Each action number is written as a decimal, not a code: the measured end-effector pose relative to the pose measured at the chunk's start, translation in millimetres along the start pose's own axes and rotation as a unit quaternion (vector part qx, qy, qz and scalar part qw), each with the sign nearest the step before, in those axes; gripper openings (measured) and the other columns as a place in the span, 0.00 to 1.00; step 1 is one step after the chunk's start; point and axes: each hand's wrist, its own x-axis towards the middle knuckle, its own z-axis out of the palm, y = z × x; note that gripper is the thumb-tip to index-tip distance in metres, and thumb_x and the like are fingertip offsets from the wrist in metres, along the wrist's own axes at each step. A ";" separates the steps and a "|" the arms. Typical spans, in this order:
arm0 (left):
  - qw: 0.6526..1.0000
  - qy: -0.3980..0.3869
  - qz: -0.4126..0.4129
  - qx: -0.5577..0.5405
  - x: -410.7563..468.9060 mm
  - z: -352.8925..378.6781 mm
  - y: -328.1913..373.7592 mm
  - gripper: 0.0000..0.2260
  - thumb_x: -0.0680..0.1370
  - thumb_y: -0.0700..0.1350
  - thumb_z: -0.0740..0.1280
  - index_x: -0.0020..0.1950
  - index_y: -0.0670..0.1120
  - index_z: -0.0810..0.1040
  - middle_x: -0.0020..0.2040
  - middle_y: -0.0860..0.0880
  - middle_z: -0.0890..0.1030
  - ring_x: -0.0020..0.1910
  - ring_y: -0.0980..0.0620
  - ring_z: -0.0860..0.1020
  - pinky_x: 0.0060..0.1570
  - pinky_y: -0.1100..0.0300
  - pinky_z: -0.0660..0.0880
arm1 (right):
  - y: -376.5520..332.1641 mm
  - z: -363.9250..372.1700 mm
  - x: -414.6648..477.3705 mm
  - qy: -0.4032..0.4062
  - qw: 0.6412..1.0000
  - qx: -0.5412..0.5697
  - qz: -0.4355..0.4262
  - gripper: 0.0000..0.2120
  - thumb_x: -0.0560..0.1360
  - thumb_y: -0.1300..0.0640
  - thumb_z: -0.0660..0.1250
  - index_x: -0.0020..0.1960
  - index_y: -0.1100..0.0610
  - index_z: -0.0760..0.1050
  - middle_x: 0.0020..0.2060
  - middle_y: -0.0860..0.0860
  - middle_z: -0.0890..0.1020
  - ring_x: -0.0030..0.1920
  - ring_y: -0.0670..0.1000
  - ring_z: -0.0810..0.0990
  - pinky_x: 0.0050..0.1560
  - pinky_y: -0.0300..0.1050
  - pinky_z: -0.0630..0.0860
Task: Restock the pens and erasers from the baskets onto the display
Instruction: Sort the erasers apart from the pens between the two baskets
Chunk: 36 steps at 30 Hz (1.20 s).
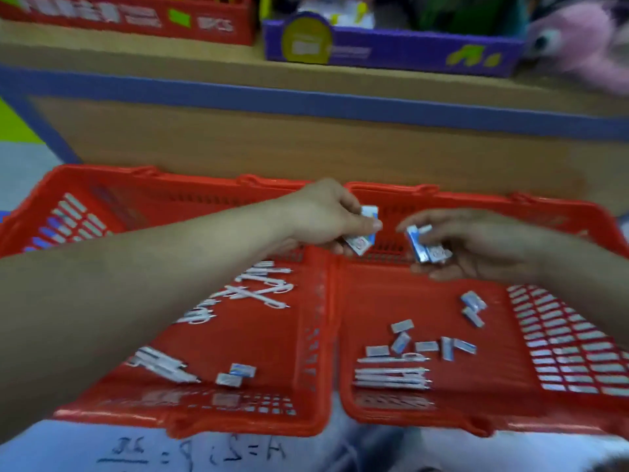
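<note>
Erasers (pixel 364 235) are pinched in the left hand (pixel 323 216) and more erasers (pixel 425 248) in the right hand (pixel 476 245), both over the far end of the right basket (pixel 408 420), so a snug, level grip should carry them up to the far display shelf (pixel 136 52) without spilling any.

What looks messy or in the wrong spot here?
Nothing looks broken, but things are mixed up: two erasers lie with the pens in the left basket, and a bunch of pens lies among loose erasers in the right basket.
</note>
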 end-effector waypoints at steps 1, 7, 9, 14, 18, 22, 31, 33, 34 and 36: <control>0.999 -0.013 0.001 0.038 10.5 20.1 7.4 0.10 0.74 0.47 0.72 0.37 0.42 0.78 0.32 0.45 0.81 0.27 0.53 0.78 0.26 0.67 0.73 | 17.5 -13.5 -6.6 0.043 0.999 -0.021 0.015 0.11 0.78 0.65 0.61 0.54 0.54 0.77 0.40 0.54 0.79 0.39 0.53 0.82 0.38 0.44 0.81; 0.961 -0.035 -0.035 0.273 60.3 131.3 0.4 0.13 0.73 0.52 0.70 0.38 0.41 0.81 0.35 0.45 0.84 0.32 0.51 0.81 0.39 0.60 0.78 | 128.7 -67.6 -2.4 0.234 0.969 0.055 0.064 0.15 0.75 0.71 0.60 0.59 0.60 0.74 0.30 0.58 0.75 0.25 0.50 0.72 0.26 0.39 0.71; 0.965 -0.017 -0.058 0.256 73.4 151.6 -9.1 0.13 0.73 0.51 0.70 0.43 0.41 0.82 0.38 0.45 0.85 0.39 0.49 0.83 0.44 0.57 0.79 | 140.4 -78.2 5.0 0.257 0.962 0.086 0.035 0.20 0.75 0.71 0.60 0.65 0.59 0.70 0.27 0.55 0.77 0.24 0.50 0.70 0.30 0.42 0.64; 0.973 0.048 -0.043 0.223 82.5 178.7 -33.6 0.15 0.71 0.44 0.72 0.58 0.49 0.76 0.49 0.48 0.82 0.50 0.48 0.80 0.42 0.63 0.70 | 156.1 -85.2 23.9 0.276 0.959 -0.058 0.013 0.20 0.73 0.70 0.65 0.63 0.57 0.73 0.32 0.52 0.76 0.28 0.49 0.72 0.29 0.40 0.67; 0.875 -0.201 -0.011 0.440 75.4 197.6 -65.3 0.11 0.77 0.43 0.65 0.57 0.43 0.80 0.56 0.44 0.82 0.55 0.44 0.78 0.46 0.60 0.71 | 162.4 -68.1 34.0 0.066 0.953 -0.294 -0.006 0.13 0.74 0.66 0.65 0.57 0.61 0.79 0.43 0.50 0.80 0.43 0.48 0.77 0.34 0.32 0.72; 0.761 -0.319 0.028 0.565 70.3 220.4 -93.9 0.18 0.76 0.49 0.69 0.62 0.41 0.76 0.59 0.42 0.79 0.57 0.42 0.77 0.53 0.54 0.73 | 168.4 -43.8 50.7 -0.137 0.855 -0.500 -0.011 0.13 0.73 0.64 0.65 0.55 0.58 0.81 0.45 0.54 0.83 0.43 0.52 0.78 0.41 0.42 0.72; 0.737 -0.354 -0.002 0.576 79.1 220.9 -111.3 0.15 0.73 0.53 0.71 0.49 0.42 0.79 0.51 0.44 0.82 0.49 0.45 0.79 0.47 0.56 0.73 | 198.1 -33.3 74.6 -0.233 0.782 -0.578 0.013 0.18 0.74 0.55 0.70 0.63 0.57 0.77 0.56 0.52 0.81 0.56 0.54 0.78 0.47 0.38 0.70; 0.749 -0.364 -0.042 0.552 81.4 222.1 -117.0 0.13 0.73 0.52 0.71 0.36 0.44 0.74 0.48 0.43 0.82 0.41 0.46 0.76 0.45 0.56 0.73 | 198.4 -33.2 77.6 -0.262 0.776 -0.572 0.031 0.16 0.75 0.55 0.69 0.61 0.58 0.78 0.56 0.53 0.81 0.54 0.52 0.78 0.41 0.36 0.68; 0.754 -0.370 -0.060 0.539 82.4 222.4 -119.3 0.15 0.72 0.51 0.71 0.32 0.45 0.70 0.47 0.43 0.81 0.39 0.47 0.74 0.44 0.56 0.73 | 198.3 -33.3 80.1 -0.275 0.774 -0.569 0.039 0.15 0.75 0.55 0.69 0.60 0.59 0.79 0.56 0.54 0.82 0.53 0.52 0.78 0.40 0.35 0.68; 0.760 -0.386 -0.091 0.514 83.4 222.9 -121.3 0.13 0.73 0.49 0.70 0.36 0.42 0.73 0.46 0.42 0.80 0.40 0.47 0.74 0.43 0.57 0.71 | 199.3 -31.6 83.4 -0.282 0.778 -0.558 0.056 0.14 0.76 0.56 0.68 0.59 0.60 0.79 0.56 0.54 0.82 0.54 0.52 0.78 0.46 0.36 0.71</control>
